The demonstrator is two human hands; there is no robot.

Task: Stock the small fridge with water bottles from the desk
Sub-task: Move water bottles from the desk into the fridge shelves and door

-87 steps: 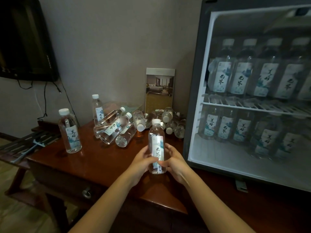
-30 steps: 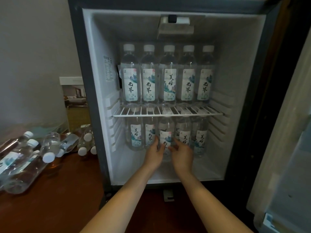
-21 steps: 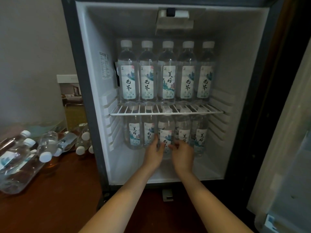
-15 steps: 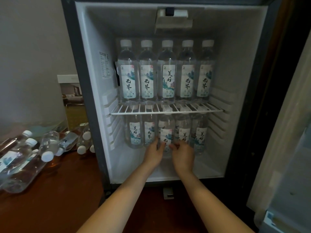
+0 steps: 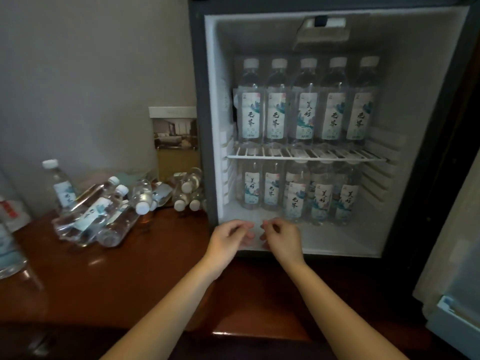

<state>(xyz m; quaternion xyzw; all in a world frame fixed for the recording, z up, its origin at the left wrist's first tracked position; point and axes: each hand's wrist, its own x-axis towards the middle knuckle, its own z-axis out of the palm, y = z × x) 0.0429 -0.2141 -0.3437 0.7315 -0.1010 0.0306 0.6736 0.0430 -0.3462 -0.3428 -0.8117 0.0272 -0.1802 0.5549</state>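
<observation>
The small fridge [image 5: 420, 74] stands open on the wooden desk [image 5: 130, 276]. Several labelled water bottles line its wire shelf [image 5: 306, 154], and several more stand on its floor below. One floor bottle [image 5: 294, 198] stands a little forward of its row. My left hand [image 5: 228, 240] and my right hand [image 5: 281, 239] hover side by side at the fridge's front lip, fingers loosely curled, holding nothing. A heap of bottles [image 5: 104, 214] lies on the desk to the left, with one bottle [image 5: 61, 185] upright behind it.
The fridge door [image 5: 457, 255] hangs open at the right. A framed picture card [image 5: 175, 141] leans against the wall beside the fridge. Another bottle [image 5: 9, 250] stands at the far left edge. A few more bottles [image 5: 188, 193] lie beside the fridge wall.
Both hands have let go of the bottle set on the fridge floor and drawn back to the front lip. The view has swung left, showing more of the desk.
</observation>
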